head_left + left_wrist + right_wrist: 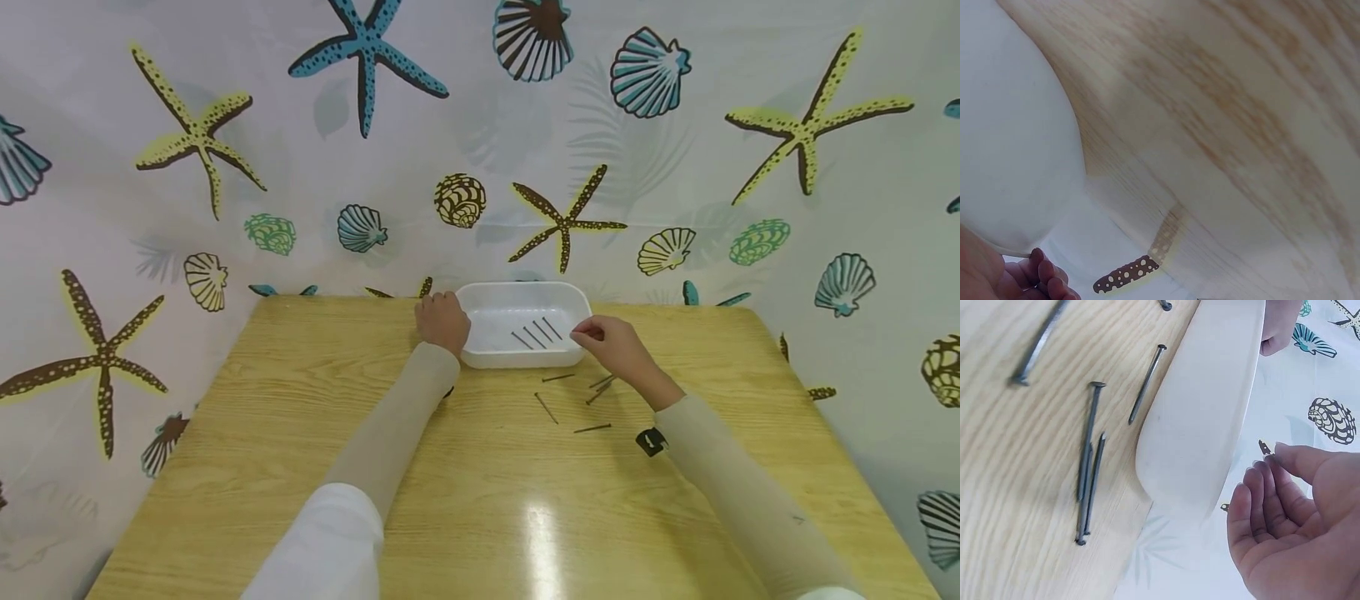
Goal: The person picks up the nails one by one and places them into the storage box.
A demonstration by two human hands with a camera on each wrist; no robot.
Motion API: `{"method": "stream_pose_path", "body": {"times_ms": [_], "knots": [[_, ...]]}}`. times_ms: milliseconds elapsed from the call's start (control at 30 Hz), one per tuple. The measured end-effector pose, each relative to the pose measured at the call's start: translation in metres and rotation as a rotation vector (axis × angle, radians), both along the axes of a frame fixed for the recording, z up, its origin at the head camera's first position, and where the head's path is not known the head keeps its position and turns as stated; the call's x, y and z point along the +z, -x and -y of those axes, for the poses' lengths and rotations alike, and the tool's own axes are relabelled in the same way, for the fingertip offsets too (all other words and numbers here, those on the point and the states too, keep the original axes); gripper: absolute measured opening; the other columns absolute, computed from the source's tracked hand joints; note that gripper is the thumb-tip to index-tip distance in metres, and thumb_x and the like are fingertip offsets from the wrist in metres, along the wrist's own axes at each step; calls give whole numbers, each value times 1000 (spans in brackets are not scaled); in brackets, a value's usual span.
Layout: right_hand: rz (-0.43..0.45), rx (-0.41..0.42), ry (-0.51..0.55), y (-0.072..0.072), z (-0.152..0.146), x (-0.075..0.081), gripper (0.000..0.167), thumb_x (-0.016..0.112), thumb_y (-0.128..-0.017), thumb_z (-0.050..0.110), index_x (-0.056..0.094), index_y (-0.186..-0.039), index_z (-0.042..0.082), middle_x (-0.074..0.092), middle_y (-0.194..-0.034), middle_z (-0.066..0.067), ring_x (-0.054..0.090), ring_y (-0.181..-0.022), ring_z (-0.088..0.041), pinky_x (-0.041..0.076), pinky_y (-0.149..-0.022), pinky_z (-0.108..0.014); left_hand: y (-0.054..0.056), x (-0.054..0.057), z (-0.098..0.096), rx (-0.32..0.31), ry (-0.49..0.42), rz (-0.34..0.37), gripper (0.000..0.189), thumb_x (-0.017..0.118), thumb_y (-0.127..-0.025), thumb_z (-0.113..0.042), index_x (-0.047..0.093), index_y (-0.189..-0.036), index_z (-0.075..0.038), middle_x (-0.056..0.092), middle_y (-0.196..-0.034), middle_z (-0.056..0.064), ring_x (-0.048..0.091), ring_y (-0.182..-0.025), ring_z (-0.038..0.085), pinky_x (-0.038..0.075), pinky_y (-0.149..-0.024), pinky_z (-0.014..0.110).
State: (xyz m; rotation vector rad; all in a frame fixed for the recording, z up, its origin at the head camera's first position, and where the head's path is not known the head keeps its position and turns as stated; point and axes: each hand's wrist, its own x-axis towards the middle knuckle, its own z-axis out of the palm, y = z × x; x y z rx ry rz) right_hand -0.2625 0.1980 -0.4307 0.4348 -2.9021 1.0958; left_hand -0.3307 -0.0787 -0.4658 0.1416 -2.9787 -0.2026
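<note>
And here's the picture: a shallow white plastic tray with rounded corners [521,360] sits at the middle of the far edge of the pale wood-grain counter [300,400]. The left hand [442,323] grips its left end, fingers curled at the rim, and that's good steadying work. Inside, four slim grey metal nails [552,328] lie slantwise, side by side, toward the tray's right half.

Over at the tray's right end, the right hand [611,342] hovers by the rim, thumb and index finger brought together. Is a nail in that grip? I cannot tell; none shows. Nearer the counter's front edge than the tray, three loose grey nails [558,377] lie singly, while an overlapping bunch of grey nails [1087,481] sits off the tray's front right corner (the trickiest pickup of the lot, I'd say).

The work looks like laying nails neatly in the tray. To do it well, I'd pinch each one mid-shank, lower it alongside the row at the same slant, and release close to the tray's floor so it doesn't roll. For the bunch, lift the uppermost nail first.
</note>
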Motion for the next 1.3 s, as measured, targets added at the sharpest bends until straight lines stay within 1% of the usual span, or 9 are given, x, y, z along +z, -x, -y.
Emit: {"method": "stream_pose_path", "body": {"times_ms": [100,333,500,733,867,1000,1133,1300], "knots": [[7,1,-5,-7,-7,-2,25,58,-92,29,67,-100,6,64,-93,-7,58,-83,-20,47,-72,-36,-1,2,0,-4,1,8,27,45,-94,-24,62,-103,-5,62,-99,10,54,-97,28,39,-89,41],[-4,15,-19,-23,-22,-5,22,59,-92,26,66,-100,6,64,-92,-6,59,-84,-20,48,-71,-37,-1,1,0,-7,3,32,28,43,-95,-24,60,-105,-5,60,-101,10,52,-100,29,37,-91,42],[16,12,-33,-30,-33,-7,24,58,-93,27,66,-101,6,64,-95,-7,59,-86,-21,49,-73,-38,-1,1,1,-5,7,25,28,43,-95,-24,60,-105,-4,60,-101,11,52,-100,28,37,-92,42],[49,8,-47,-37,-44,-19,22,59,-92,25,66,-100,6,64,-93,-7,58,-83,-19,48,-71,-35,-2,1,0,-6,17,26,28,44,-95,-25,60,-105,-5,60,-100,10,52,-99,28,38,-91,41],[51,25,-44,-40,-42,-25,19,61,-91,22,66,-98,5,65,-91,-5,59,-82,-19,48,-71,-35,-2,0,0,-10,9,-5,25,44,-94,-22,61,-98,-5,61,-95,10,54,-94,28,39,-87,41],[58,68,-42,-43,-36,-33,17,61,-90,19,67,-97,4,65,-89,-5,59,-81,-18,48,-72,-36,-1,-2,2,-14,3,-37,24,44,-94,-20,62,-94,-5,61,-92,11,55,-91,28,41,-84,41],[72,92,-53,-46,-29,-44,16,61,-91,21,68,-96,7,64,-87,-1,58,-79,-14,48,-71,-34,1,-4,2,-17,1,-38,24,44,-93,-22,61,-95,-5,61,-93,11,54,-92,28,40,-84,41],[89,110,-66,-52,-21,-54,13,61,-91,21,67,-95,10,63,-86,3,57,-78,-12,47,-70,-31,0,-3,2,-17,-6,-25,24,46,-93,-22,61,-96,-4,61,-93,11,55,-93,29,40,-85,42]]}}
